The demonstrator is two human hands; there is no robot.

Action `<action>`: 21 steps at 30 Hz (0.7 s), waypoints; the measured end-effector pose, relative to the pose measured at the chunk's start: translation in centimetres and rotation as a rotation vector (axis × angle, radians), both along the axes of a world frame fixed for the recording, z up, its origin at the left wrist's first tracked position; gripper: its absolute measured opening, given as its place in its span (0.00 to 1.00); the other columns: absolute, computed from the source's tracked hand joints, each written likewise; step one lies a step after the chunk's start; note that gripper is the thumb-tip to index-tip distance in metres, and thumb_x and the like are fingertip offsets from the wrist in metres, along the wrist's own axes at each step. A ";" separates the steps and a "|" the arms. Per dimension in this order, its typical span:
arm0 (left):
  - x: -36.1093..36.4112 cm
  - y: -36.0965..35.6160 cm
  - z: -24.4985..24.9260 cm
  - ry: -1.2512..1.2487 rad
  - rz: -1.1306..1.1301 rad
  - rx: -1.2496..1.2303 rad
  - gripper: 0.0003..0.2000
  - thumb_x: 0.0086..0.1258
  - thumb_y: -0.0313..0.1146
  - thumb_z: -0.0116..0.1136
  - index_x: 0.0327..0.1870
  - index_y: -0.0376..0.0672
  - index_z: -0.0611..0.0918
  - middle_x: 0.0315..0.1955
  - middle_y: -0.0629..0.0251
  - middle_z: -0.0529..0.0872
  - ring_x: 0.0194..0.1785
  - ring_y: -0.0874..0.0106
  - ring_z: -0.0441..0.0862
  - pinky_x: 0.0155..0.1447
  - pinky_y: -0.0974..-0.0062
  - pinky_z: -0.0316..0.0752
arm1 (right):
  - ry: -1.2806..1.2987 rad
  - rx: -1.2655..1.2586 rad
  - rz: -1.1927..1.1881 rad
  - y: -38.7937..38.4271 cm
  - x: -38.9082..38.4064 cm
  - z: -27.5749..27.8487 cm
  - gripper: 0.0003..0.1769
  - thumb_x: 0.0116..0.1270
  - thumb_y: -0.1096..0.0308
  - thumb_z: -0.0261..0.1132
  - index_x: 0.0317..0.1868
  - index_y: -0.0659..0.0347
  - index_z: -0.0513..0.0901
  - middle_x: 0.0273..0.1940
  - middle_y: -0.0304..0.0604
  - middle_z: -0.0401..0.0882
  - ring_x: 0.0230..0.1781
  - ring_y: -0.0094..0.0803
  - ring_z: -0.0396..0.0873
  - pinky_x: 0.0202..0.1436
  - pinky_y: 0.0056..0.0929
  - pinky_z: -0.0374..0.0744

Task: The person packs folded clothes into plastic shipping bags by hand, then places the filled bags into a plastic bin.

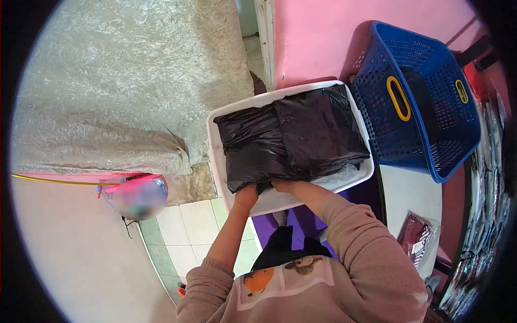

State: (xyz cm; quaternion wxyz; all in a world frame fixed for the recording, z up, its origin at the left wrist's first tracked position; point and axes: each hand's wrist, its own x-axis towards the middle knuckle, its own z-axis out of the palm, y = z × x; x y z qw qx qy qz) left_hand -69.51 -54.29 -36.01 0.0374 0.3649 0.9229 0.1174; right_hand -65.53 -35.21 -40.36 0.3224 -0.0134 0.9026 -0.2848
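Observation:
A white plastic tub [217, 177] holds black plastic-wrapped packages [318, 132] that lie side by side and fill most of it. My left hand [246, 196] reaches in at the near edge, its fingers hidden beneath the black plastic. Just to its right, my right hand [282, 185] is tucked under the same near edge of the packages, and its fingers are covered too. Some clear or whitish plastic [344, 176] shows in the tub's near right corner.
A blue perforated basket [369, 116] with yellow handles stands right of the tub. Farther right are a dark red item in clear wrapping [414, 234] and a long stack of plastic-wrapped packets [487, 215]. A pale curtain [134, 70] hangs at the left, above a tiled floor [196, 223].

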 end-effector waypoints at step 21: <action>0.3 0.1 0.1 -0.239 0.045 -0.035 0.22 0.55 0.25 0.53 0.55 0.35 0.78 0.55 0.42 0.77 0.61 0.46 0.72 0.68 0.53 0.63 | 0.005 -0.136 -0.213 -1.7 0.1 -2.9 0.30 0.69 0.52 0.49 0.67 0.56 0.69 0.71 0.49 0.60 0.73 0.43 0.55 0.76 0.43 0.51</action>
